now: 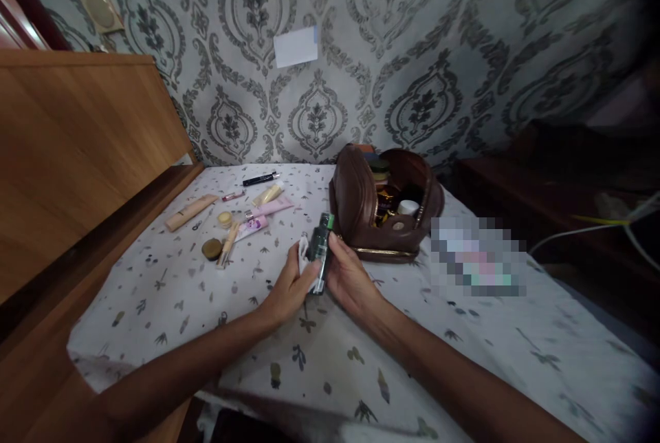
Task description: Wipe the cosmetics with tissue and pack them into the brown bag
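A small dark green bottle with a brighter green patch near its cap is held over the table between my two hands. My right hand is closed around its right side. On the other side my left hand is closed on a crumpled white cloth or tissue, its thumb pressed against the bottle. Just beyond my right hand stands an unzipped brown cosmetic bag. Inside it are a white-lidded jar and other containers that are partly hidden.
Left of my hands lie pink tubes, a cream tube, a black slim tube, a beige tube, small jars and a concealer-like stick. A pixelated item lies right. A wooden panel borders the left.
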`<act>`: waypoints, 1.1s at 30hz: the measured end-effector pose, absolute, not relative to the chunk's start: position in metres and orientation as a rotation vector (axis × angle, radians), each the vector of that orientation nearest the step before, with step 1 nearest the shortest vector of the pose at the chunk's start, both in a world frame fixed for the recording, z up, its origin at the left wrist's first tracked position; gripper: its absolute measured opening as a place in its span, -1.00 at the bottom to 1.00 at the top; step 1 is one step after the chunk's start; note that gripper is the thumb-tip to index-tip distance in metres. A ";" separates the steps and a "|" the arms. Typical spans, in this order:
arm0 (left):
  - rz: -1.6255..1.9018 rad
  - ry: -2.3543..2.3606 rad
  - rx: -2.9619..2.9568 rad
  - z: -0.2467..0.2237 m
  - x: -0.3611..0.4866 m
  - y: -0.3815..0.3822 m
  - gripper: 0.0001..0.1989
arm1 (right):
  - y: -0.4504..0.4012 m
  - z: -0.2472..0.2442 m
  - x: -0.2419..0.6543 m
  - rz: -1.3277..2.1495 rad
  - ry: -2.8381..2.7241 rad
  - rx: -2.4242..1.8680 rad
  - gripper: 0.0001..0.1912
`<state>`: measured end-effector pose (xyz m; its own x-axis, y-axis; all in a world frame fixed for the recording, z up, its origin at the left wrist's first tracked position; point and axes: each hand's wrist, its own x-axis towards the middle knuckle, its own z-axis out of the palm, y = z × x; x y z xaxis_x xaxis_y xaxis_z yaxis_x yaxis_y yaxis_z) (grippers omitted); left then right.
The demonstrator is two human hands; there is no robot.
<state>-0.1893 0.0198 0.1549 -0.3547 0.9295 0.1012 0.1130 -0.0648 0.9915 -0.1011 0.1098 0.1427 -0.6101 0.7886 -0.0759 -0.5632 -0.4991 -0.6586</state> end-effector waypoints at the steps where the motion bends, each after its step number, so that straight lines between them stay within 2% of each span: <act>1: 1.498 1.463 1.101 0.154 -0.188 0.016 -0.44 | 0.111 0.144 -0.100 2.134 -0.761 -0.464 -0.64; 7: 1.378 1.155 0.539 0.157 -0.182 0.004 -0.31 | 0.112 0.155 -0.093 2.199 -0.854 -0.475 -0.61; 11: 1.497 1.171 0.351 0.163 -0.186 0.009 -0.45 | 0.108 0.160 -0.092 2.095 -0.926 -0.449 -0.65; 14: 1.531 1.255 0.162 0.168 -0.196 0.014 -0.52 | 0.105 0.158 -0.094 2.045 -0.979 -0.459 -0.59; 19: 1.505 1.246 0.029 0.172 -0.212 0.018 -0.38 | 0.102 0.151 -0.098 2.041 -0.977 -0.464 -0.50; 24: 1.504 1.054 0.049 0.170 -0.216 0.017 -0.35 | 0.103 0.151 -0.098 2.076 -0.958 -0.447 -0.55; 33: 1.446 1.272 0.257 0.169 -0.229 0.023 -0.68 | 0.105 0.154 -0.093 2.141 -0.970 -0.435 -0.63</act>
<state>-0.2295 0.0228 0.1691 -0.3399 0.8114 -0.4755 -0.5749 0.2209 0.7878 -0.0927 0.1049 0.1540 -0.6738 0.7389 -0.0057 -0.4831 -0.4463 -0.7533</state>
